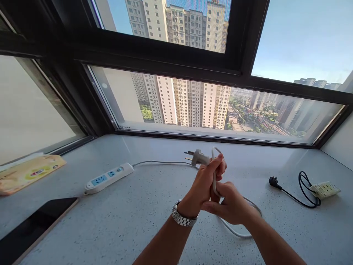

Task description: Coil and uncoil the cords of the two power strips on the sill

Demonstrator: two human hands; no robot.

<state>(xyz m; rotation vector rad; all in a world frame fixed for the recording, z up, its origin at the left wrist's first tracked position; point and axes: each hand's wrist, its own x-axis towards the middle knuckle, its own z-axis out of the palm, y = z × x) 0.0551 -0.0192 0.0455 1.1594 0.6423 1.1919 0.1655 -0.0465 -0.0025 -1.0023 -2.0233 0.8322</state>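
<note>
My left hand (205, 180), with a metal watch (183, 218) on its wrist, is closed round a white cable (237, 230) just behind its three-pin plug (196, 156). The plug points left above the sill. My right hand (230, 202) sits right under the left and is closed on a loop of the same cable. The cable runs left along the sill to a white power strip (108, 177) with blue sockets, which lies flat.
A second beige power strip (324, 189) with a coiled black cable and black plug (273, 181) lies at right. A dark tablet (33, 230) and a yellow tissue pack (29, 172) lie at left. The grey stone sill (132, 221) ends at the window frame (209, 138).
</note>
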